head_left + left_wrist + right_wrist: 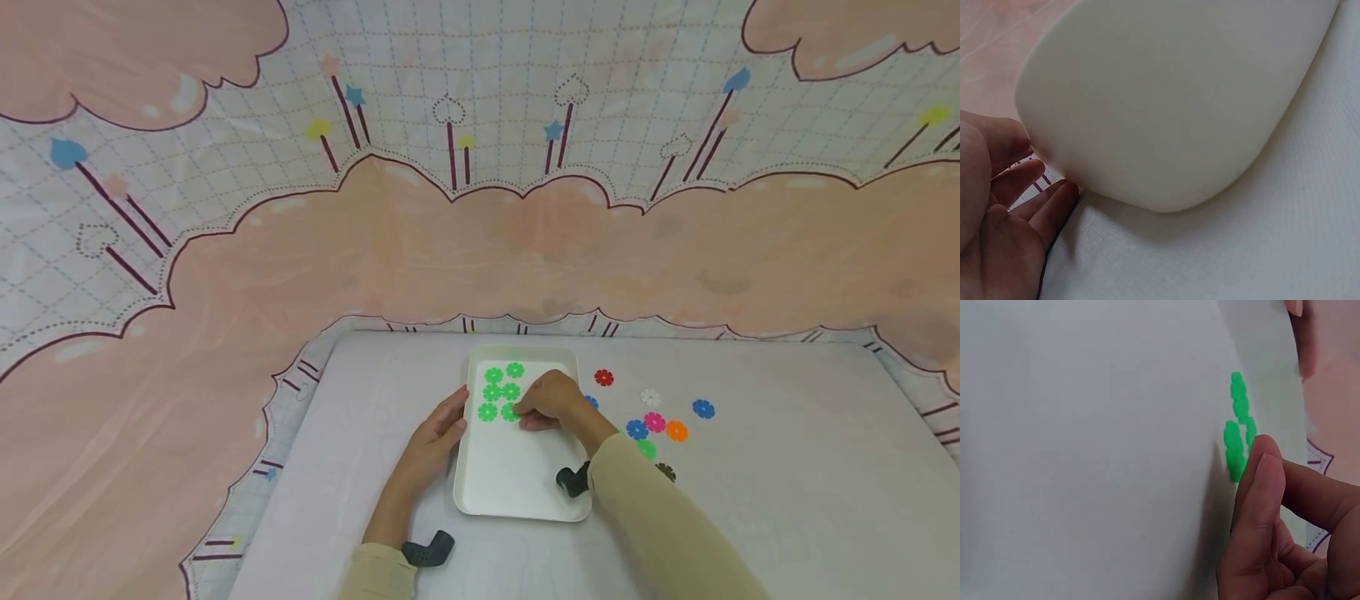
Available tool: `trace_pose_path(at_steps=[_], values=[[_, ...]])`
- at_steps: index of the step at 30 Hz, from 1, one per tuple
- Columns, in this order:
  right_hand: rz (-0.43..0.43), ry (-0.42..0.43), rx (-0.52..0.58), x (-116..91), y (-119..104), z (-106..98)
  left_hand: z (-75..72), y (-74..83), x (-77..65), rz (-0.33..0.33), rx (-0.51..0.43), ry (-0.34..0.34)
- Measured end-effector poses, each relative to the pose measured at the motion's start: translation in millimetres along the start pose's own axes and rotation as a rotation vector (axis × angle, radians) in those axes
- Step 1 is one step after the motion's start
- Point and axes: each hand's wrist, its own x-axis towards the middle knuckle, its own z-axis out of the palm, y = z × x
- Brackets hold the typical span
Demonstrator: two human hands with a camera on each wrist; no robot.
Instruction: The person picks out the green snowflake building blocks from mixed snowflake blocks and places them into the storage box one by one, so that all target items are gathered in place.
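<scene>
In the head view, a white tray (pixel 517 475) sits on a white table (pixel 787 467). Six green pieces (pixel 491 392), shaped like little flowers, lie in its far part, in two rows of three. The left hand (pixel 433 437) touches the tray's left side, its fingers nearly straight. The right hand (pixel 553 402) is over the tray, fingers bent, its tips at the nearest green piece on the right. To the right of the tray lie more flowers — red (pixel 603 377), white (pixel 651 397), pink (pixel 655 422), orange (pixel 677 431) and others.

In the left wrist view, the left hand is loosely open, and its fingertips touch the tray's edge.

In the right wrist view, the thumb and a finger are close together beside the green pieces. Their tips hide what is there — I cannot tell if they pinch a piece.
</scene>
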Motion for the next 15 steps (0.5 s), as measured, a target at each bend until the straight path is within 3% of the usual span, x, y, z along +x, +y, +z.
trace_pose_path(at_steps=[5,15], values=[[-0.077,-0.021,-0.044,-9.0,-4.6,-9.1,0.8,1.5,-0.9,-0.014,0.003,-0.004],[-0.171,-0.060,-0.028,-33.2,-10.2,-40.0,0.7,3.3,-1.1,-0.015,0.014,0.003]])
